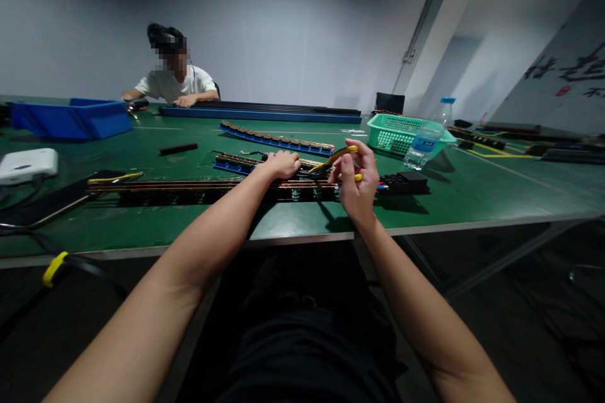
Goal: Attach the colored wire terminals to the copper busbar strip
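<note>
My right hand (358, 184) is closed around the yellow handles of a pair of pliers (341, 152). The pliers' jaws point left toward my left hand, low over the rails. My left hand (282, 165) lies over a short blue-and-black strip with copper-coloured rails (231, 165), its fingers curled down. Whatever is under those fingers is hidden. In front of both hands runs a long black track with copper-coloured rails (208, 186), ending at a black block (412, 181) on the right. Behind them lies another blue-based rail strip (278, 138).
On the green table (477, 195) stand a water bottle (423, 146), a green basket (392, 130) and a blue bin (75, 121). A white box (28, 165) and a dark tablet-like slab (57, 204) lie left. Across the table, a person (182, 82) sits behind long blue-and-black strips (259, 113).
</note>
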Tool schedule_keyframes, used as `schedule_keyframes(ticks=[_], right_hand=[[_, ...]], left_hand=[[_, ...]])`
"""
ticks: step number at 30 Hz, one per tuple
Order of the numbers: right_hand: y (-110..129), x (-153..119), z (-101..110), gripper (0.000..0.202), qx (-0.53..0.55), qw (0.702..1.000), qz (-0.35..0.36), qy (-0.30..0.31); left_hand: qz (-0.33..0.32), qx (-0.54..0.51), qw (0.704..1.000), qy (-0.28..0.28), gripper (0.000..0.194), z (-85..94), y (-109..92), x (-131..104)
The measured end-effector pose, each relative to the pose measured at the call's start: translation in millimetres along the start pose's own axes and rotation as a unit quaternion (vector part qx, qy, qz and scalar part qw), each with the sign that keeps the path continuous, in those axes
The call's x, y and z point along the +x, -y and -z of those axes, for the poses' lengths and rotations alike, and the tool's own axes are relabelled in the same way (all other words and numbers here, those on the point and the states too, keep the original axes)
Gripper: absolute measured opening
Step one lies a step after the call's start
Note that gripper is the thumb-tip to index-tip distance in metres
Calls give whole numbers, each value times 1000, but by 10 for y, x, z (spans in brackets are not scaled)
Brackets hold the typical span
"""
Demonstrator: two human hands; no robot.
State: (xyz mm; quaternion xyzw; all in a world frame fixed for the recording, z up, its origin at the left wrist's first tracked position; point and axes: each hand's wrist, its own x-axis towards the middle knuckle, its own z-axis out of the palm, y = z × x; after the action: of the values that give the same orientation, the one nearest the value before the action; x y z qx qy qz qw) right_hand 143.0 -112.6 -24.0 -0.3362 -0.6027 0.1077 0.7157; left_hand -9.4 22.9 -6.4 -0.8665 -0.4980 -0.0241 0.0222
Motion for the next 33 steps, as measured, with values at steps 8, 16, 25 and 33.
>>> schedule_keyframes(ticks=[8, 16, 25, 33], right_hand=[[-126, -166, -4, 28, -121, 965, 151, 174], [-92, -215, -11, 26, -117, 984, 97, 95], [-92, -176, 12, 27, -35, 997, 62, 43], [-182, -124, 39, 27, -94, 983, 50, 151]], left_hand=[[16, 8, 1000, 8, 46, -5, -27, 33], [9, 15, 1000, -4, 45, -3, -41, 12], [12, 14, 1000, -2, 45, -14, -29, 13], [10, 10, 1000, -2, 45, 1, -48, -14]])
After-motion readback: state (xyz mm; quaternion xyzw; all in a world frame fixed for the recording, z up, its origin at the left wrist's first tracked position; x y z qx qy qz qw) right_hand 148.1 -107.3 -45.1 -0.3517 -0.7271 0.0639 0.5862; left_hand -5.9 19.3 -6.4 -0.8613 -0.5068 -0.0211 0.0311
